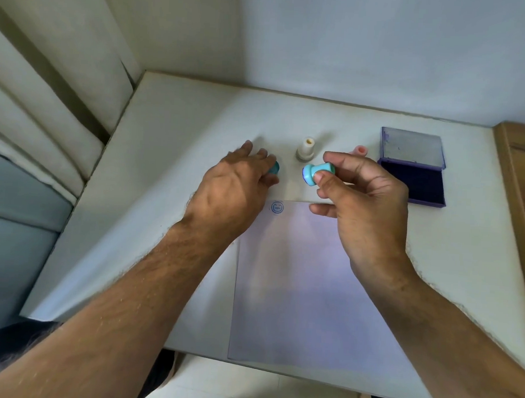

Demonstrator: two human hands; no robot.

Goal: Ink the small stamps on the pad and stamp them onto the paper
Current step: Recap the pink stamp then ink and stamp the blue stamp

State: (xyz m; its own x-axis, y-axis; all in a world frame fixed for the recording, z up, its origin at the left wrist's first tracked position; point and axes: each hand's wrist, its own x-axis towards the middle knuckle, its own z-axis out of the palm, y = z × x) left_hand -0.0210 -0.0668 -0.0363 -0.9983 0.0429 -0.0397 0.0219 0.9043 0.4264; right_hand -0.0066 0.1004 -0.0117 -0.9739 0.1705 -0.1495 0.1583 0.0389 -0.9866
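Note:
My right hand [366, 200] pinches a small teal stamp [316, 171] on its side above the table, its inked face turned left. My left hand [238, 182] lies over a darker teal piece [275, 168], perhaps a cap, fingers curled round it on the table. A white stamp [306, 149] stands upright between the hands. A pink stamp [361, 150] peeks out behind my right fingers. The sheet of paper [306, 279] lies in front of me with one round blue print [277, 207] at its top left corner. The ink pad [412, 181] sits open at the right.
The pad's clear lid [412, 146] is flipped back behind it. The white table [166, 164] meets a wall behind and a curtain [49, 99] at the left. A wooden edge [520, 180] borders the right side.

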